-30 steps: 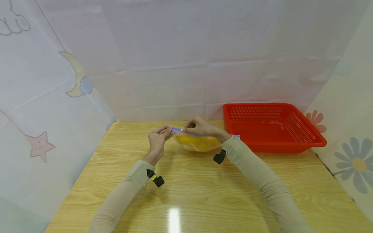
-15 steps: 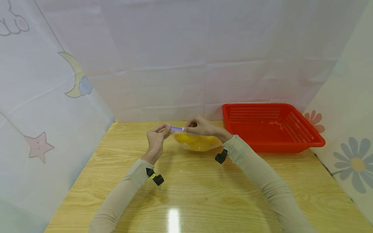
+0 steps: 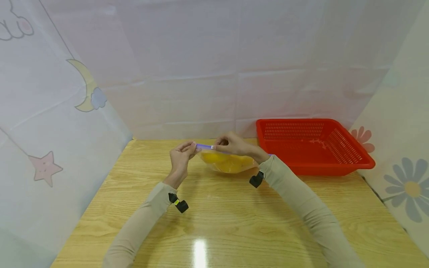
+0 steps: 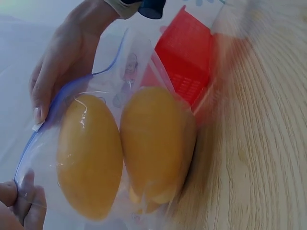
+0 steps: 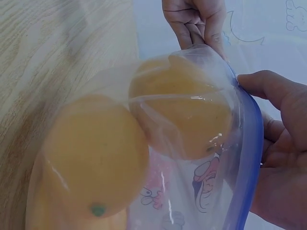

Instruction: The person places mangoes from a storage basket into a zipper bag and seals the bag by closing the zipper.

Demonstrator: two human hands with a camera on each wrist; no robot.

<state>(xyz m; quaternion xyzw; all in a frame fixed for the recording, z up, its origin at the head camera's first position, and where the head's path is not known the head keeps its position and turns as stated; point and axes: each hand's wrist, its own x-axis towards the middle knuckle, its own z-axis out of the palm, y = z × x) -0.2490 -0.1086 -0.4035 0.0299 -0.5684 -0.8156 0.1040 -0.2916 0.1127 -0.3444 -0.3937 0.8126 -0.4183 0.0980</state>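
Observation:
A clear zip bag [image 3: 249,169] with a blue-violet closure strip holds several yellow-orange fruits [image 4: 90,155]. They look oval in the left wrist view, and a green stem spot marks one fruit [image 5: 98,172] in the right wrist view. My left hand [image 3: 180,159] pinches the left corner of the strip between thumb and fingers. Farther right along the same edge, my right hand [image 3: 232,144] pinches the strip at a small white slider [image 3: 212,147]. The bag hangs below the hands, over the table's back part; its right end is partly hidden by my right wrist.
A red plastic basket [image 3: 318,169] with slotted walls stands at the back right, close beside my right forearm. The wooden table [image 3: 214,216] ends at a pale printed cloth [image 3: 187,100] behind and at both sides.
My right hand and the white slider have shifted slightly right and up along the strip. My left hand has kept its pinch on the corner, nearly still.

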